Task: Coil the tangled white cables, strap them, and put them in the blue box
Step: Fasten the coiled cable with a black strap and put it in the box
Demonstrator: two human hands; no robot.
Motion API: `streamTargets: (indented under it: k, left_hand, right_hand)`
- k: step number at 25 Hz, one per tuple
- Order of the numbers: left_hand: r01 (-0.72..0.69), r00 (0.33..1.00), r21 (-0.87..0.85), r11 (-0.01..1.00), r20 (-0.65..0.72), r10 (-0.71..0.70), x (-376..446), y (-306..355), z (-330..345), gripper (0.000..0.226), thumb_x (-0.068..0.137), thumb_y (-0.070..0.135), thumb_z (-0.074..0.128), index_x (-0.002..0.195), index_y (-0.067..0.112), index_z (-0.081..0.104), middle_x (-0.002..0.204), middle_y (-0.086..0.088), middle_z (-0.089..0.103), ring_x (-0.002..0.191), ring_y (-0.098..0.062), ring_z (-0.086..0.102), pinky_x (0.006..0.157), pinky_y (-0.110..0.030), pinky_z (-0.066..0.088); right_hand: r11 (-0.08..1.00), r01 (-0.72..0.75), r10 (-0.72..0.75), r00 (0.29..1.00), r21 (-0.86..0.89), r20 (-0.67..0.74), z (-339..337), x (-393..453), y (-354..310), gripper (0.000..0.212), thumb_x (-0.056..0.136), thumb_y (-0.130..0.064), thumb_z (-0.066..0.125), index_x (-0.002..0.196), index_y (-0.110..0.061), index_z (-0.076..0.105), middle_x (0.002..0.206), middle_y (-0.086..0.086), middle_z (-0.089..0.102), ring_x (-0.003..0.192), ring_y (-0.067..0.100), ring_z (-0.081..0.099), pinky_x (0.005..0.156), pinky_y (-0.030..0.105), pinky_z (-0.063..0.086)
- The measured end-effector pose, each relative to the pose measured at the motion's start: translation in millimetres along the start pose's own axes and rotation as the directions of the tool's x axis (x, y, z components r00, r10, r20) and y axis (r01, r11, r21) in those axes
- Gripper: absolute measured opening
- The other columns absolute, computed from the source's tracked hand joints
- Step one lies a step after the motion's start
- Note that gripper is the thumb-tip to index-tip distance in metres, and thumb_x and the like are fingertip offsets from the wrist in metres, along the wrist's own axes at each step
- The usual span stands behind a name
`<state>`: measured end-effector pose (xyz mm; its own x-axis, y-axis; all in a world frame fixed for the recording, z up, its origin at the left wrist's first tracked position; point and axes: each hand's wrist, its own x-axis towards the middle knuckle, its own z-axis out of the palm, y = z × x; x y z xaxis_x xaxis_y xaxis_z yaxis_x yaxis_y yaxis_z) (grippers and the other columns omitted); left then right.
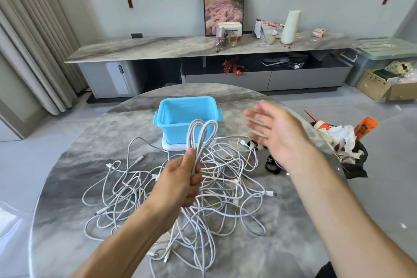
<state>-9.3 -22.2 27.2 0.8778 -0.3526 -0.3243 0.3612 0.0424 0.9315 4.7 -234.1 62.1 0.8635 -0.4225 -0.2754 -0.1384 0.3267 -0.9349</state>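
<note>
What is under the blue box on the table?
The blue box stands on a flat white piece, perhaps its lid. Only its front edge shows; the looped white cable in the left hand covers part.

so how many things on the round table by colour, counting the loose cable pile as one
white: 3 - cable pile, coiled cable gripped by the left hand, tray under the box
blue: 1 - box
black: 2 - straps, the farther one partly hidden behind the right hand, so there may be more
total: 6
</note>
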Motion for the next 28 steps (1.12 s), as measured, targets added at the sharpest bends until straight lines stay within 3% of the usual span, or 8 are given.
streamTargets:
  k: [4, 7, 10, 13, 16, 21, 24, 28]
  left_hand:
    - [0.012, 1.000, -0.026, 1.000, -0.024, -0.013, 2.2, -0.8, -2.5, 0.038, 0.102, 0.045, 0.038, 0.077, 0.017, 0.045, 0.054, 0.006, 0.032, 0.039, -0.005, 0.019, 0.034, -0.009, 0.014]
    - [0.008, 0.999, -0.017, 1.000, -0.036, -0.009, 4.0, -1.1, -2.1, 0.038, 0.102, 0.045, 0.038, 0.077, 0.017, 0.045, 0.055, 0.005, 0.032, 0.040, -0.006, 0.019, 0.033, -0.010, 0.015]
    - [0.008, 0.998, 0.009, 1.000, -0.058, -0.007, 6.4, -3.6, -1.2, 0.039, 0.102, 0.045, 0.038, 0.077, 0.016, 0.045, 0.055, 0.004, 0.034, 0.040, -0.006, 0.020, 0.033, -0.010, 0.016]
    - [0.015, 0.997, 0.005, 1.000, -0.074, -0.015, 9.4, -5.2, 1.2, 0.039, 0.102, 0.045, 0.039, 0.078, 0.016, 0.046, 0.055, 0.004, 0.035, 0.040, -0.006, 0.021, 0.034, -0.010, 0.016]
    - [0.018, 0.997, 0.005, 1.000, -0.069, -0.018, 10.6, -7.0, 5.5, 0.039, 0.102, 0.045, 0.039, 0.078, 0.016, 0.046, 0.056, 0.004, 0.035, 0.041, -0.007, 0.021, 0.034, -0.010, 0.016]
    - [0.034, 0.998, 0.000, 0.999, -0.059, -0.034, 6.9, -7.7, 5.2, 0.039, 0.102, 0.046, 0.039, 0.078, 0.016, 0.046, 0.056, 0.004, 0.036, 0.043, -0.008, 0.022, 0.034, -0.012, 0.016]
    - [0.031, 0.998, -0.018, 0.999, -0.059, -0.032, 4.4, -4.9, 2.7, 0.038, 0.102, 0.045, 0.039, 0.079, 0.015, 0.046, 0.057, 0.003, 0.036, 0.042, -0.008, 0.023, 0.034, -0.011, 0.017]
    - [0.010, 0.998, -0.023, 1.000, -0.062, -0.012, 0.2, 0.0, 2.5, 0.038, 0.102, 0.045, 0.039, 0.079, 0.015, 0.046, 0.056, 0.003, 0.038, 0.043, -0.008, 0.023, 0.034, -0.012, 0.016]
  right_hand:
    - [0.985, 0.146, -0.122, 0.964, 0.086, -0.237, -54.7, 17.8, -28.7, 0.004, 0.093, -0.019, 0.059, 0.092, -0.016, 0.062, 0.083, 0.003, 0.075, 0.071, 0.019, 0.068, 0.066, 0.030, 0.051]
    - [0.962, 0.133, -0.213, 0.911, -0.237, -0.353, -90.8, 39.9, -11.5, 0.009, 0.093, -0.011, 0.058, 0.086, -0.017, 0.060, 0.081, 0.008, 0.071, 0.060, 0.018, 0.062, 0.056, 0.028, 0.047]
    - [0.665, -0.024, -0.234, 0.942, -0.747, -0.239, -122.4, 60.4, 36.3, 0.019, 0.086, -0.007, 0.064, 0.076, -0.024, 0.065, 0.085, 0.006, 0.072, 0.072, 0.021, 0.063, 0.066, 0.028, 0.048]
    - [0.358, -0.046, -0.157, 0.982, -0.933, -0.109, -139.7, 74.7, 72.6, 0.027, 0.079, -0.003, 0.064, 0.069, -0.028, 0.063, 0.085, -0.002, 0.070, 0.086, 0.022, 0.066, 0.075, 0.027, 0.052]
    - [0.265, -0.053, -0.155, 0.983, -0.963, -0.097, -144.5, 86.2, 90.5, 0.025, 0.076, -0.007, 0.066, 0.070, -0.030, 0.060, 0.097, -0.001, 0.071, 0.095, 0.024, 0.066, 0.084, 0.036, 0.054]
    - [0.158, -0.112, -0.186, 0.972, -0.981, -0.141, -151.0, 92.0, 105.0, 0.017, 0.082, -0.024, 0.075, 0.075, -0.033, 0.062, 0.107, -0.002, 0.071, 0.100, 0.024, 0.065, 0.083, 0.032, 0.052]
    - [0.283, -0.121, -0.255, 0.947, -0.951, -0.196, -149.4, 91.7, 95.2, 0.018, 0.084, -0.019, 0.074, 0.072, -0.028, 0.063, 0.099, 0.003, 0.073, 0.092, 0.026, 0.066, 0.078, 0.031, 0.051]
    - [0.827, 0.055, -0.214, 0.951, -0.559, -0.223, -117.3, 64.5, 51.3, 0.013, 0.087, -0.006, 0.071, 0.084, -0.017, 0.064, 0.078, 0.006, 0.073, 0.077, 0.020, 0.066, 0.063, 0.026, 0.044]
